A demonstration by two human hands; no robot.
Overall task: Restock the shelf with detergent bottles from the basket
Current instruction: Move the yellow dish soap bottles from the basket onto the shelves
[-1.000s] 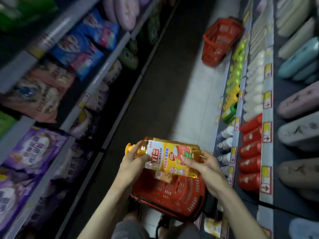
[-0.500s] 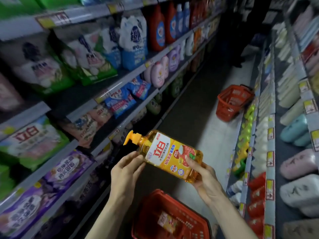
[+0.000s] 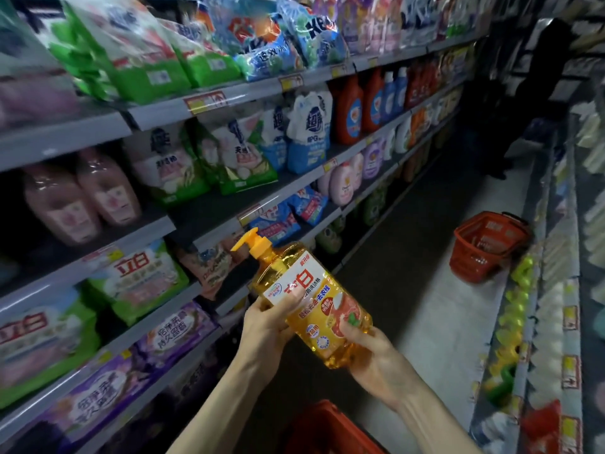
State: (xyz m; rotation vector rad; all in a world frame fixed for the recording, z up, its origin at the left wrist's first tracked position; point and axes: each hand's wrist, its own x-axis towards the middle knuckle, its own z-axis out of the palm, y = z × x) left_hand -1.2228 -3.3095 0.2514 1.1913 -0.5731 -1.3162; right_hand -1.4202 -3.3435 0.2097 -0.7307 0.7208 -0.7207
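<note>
Detergent bottle (image 3: 307, 299) gripped between left hand (image 3: 266, 326), right hand (image 3: 376, 362).

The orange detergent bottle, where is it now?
In the head view, lower centre: the bottle is gripped between left hand and right hand, above the near red basket.

- detergent bottle (image 3: 314, 303): clear amber, yellow pump, white and orange label; tilted, pump up and left; held above the basket (image 3: 327, 427), left hand (image 3: 268, 326) across the label, right hand (image 3: 376, 358) round the base.
- basket: red plastic, only its top showing.
</note>
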